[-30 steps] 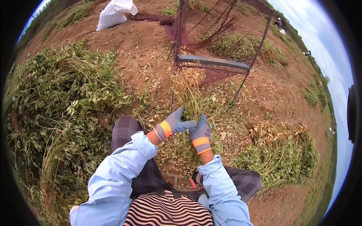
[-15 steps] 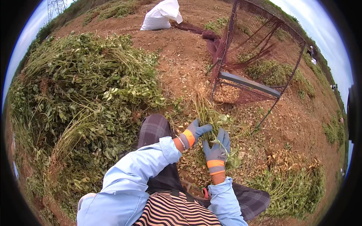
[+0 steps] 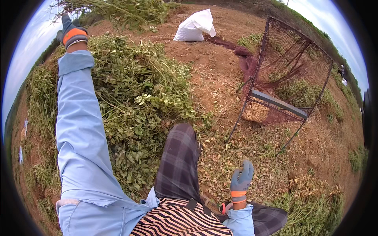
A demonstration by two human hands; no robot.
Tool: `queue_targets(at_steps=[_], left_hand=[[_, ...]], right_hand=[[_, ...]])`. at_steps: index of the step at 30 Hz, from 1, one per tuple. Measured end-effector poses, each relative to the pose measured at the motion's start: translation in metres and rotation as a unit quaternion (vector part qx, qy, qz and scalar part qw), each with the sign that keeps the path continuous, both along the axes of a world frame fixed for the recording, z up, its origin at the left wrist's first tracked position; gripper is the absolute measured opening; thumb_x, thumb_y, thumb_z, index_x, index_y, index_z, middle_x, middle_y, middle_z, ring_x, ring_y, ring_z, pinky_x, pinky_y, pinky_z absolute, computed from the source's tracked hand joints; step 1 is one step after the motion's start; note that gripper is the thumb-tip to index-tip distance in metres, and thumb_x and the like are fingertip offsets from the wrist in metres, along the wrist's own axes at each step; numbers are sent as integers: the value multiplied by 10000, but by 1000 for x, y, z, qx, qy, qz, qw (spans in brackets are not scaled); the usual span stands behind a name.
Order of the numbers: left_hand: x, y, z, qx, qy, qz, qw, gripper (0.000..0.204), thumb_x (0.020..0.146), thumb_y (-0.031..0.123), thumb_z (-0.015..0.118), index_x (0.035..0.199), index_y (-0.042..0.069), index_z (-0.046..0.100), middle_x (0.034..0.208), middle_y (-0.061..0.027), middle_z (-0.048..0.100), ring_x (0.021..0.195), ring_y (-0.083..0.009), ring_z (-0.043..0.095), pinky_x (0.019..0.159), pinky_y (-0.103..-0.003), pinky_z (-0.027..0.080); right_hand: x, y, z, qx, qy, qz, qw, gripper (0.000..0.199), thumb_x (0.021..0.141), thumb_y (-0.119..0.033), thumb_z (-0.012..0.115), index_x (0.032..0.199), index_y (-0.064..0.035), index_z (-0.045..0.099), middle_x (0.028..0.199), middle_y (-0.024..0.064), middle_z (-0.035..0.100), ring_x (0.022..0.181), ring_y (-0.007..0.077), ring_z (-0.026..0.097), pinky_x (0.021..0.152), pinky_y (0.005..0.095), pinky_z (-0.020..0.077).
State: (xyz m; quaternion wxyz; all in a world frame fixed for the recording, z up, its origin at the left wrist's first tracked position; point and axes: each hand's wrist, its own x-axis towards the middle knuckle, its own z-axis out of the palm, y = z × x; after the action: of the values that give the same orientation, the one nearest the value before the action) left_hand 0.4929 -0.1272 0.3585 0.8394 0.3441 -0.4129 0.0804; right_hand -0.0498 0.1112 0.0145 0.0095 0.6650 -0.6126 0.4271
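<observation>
My left arm stretches far out to the upper left. My gloved left hand [image 3: 72, 32], grey-blue with an orange cuff, has fingers apart, and none wraps round anything visible. Just beyond its fingertips is a bunch of green leafy plants [image 3: 106, 10] with long stems; I cannot tell whether they touch. Below lies a large heap of uprooted plants [image 3: 134, 78]. Low over the litter-covered ground near my bent leg, my gloved right hand [image 3: 242, 177] is open, fingers slightly curled, with nothing in it.
A framed dark red net [image 3: 295, 55] with a grey crossbar [image 3: 277, 103] stands at the right, with a pile of peanut-like pods [image 3: 255, 110] under the bar. A white sack [image 3: 195, 26] sits farther back. More plants [image 3: 315, 200] lie at the lower right.
Both hands were together on a small plant bunch before the net. The left has swung far to the upper left, the right has dropped back empty, and the view has shifted left.
</observation>
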Motion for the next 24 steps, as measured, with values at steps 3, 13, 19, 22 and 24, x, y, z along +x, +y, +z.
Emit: queue_targets(at_steps=[3, 13, 19, 22, 24], left_hand=[[42, 52, -1, -65, 2, 5, 998, 286, 862, 163, 512, 1105, 13, 491, 834, -95, 584, 623, -161, 508, 530, -290, 427], [-179, -8, -314, 269, 195, -438, 835, 237, 860, 134, 530, 1067, 20, 513, 996, -105, 589, 848, -150, 587, 710, -214, 517], [-322, 25, -307, 380, 72, -495, 778, 281, 863, 179, 539, 1124, 81, 503, 1031, -17, 561, 866, -88, 543, 697, -178, 459], [-345, 19, -316, 410, 38, -504, 759, 287, 866, 183, 536, 1132, 83, 501, 1032, -9, 556, 859, -77, 535, 713, -171, 448], [-346, 10, -326, 428, 33, -517, 741, 285, 870, 184, 529, 1133, 80, 503, 1022, -6, 560, 828, -66, 532, 699, -165, 445]], right_hand=[[-3, -5, 2, 16, -55, -2, 998, 341, 731, 10, 495, 1071, 28, 475, 1041, 213, 490, 939, 365, 490, 795, 410, 413], [-103, 44, 86, 2, 23, -86, 996, 320, 734, -37, 533, 1053, -34, 511, 995, 167, 518, 907, 340, 502, 767, 384, 429], [-217, 140, 73, 32, -64, -292, 954, 236, 772, -82, 513, 991, -5, 555, 945, 159, 563, 858, 305, 550, 763, 349, 436], [-277, 191, 11, 71, -190, -437, 876, 260, 769, -114, 513, 995, 0, 572, 881, 145, 599, 776, 213, 561, 712, 293, 443], [-304, 220, -37, 150, -195, -502, 829, 291, 748, -148, 538, 998, -3, 575, 841, 129, 613, 729, 162, 557, 679, 263, 445]])
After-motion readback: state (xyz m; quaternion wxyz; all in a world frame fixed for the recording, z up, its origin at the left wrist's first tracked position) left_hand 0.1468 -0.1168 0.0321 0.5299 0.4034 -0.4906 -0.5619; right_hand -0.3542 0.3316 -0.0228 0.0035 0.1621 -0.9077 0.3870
